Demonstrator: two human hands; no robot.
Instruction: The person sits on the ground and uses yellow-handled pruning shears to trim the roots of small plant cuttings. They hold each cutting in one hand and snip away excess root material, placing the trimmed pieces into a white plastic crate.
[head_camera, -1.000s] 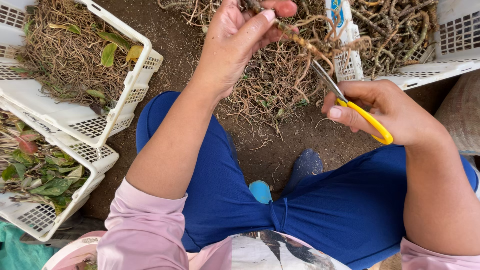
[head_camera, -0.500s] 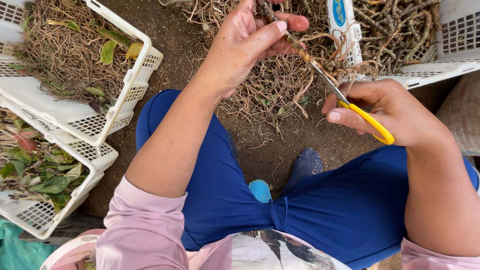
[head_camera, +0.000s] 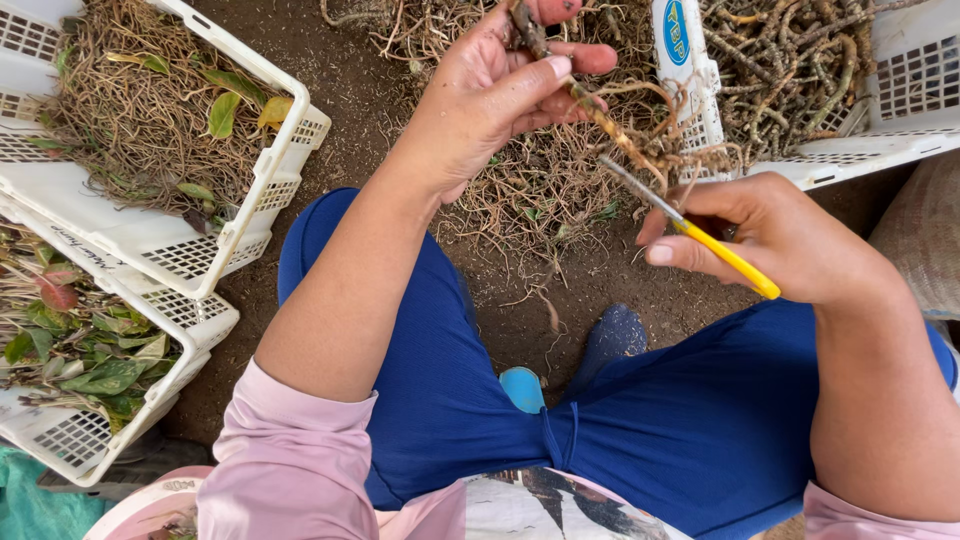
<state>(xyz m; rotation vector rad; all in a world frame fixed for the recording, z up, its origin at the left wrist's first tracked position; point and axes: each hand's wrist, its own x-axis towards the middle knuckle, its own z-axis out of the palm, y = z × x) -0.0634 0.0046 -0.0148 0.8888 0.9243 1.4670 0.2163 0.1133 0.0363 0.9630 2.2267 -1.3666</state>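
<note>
Head view: the left hand (head_camera: 490, 95), at upper centre of the frame, pinches a thin brown rooted stem cutting (head_camera: 600, 110) between thumb and fingers. The right hand (head_camera: 770, 240), at centre right, is closed on yellow-handled scissors (head_camera: 700, 235), whose blades touch the stem's tangled root end. Compared with half a second ago, the scissors sit lower and further from the left hand. The stem's long axis runs diagonally, top end toward the upper left, roots toward the lower right. Behind lie a loose root pile (head_camera: 540, 190) and white plastic crates (head_camera: 200, 250).
</note>
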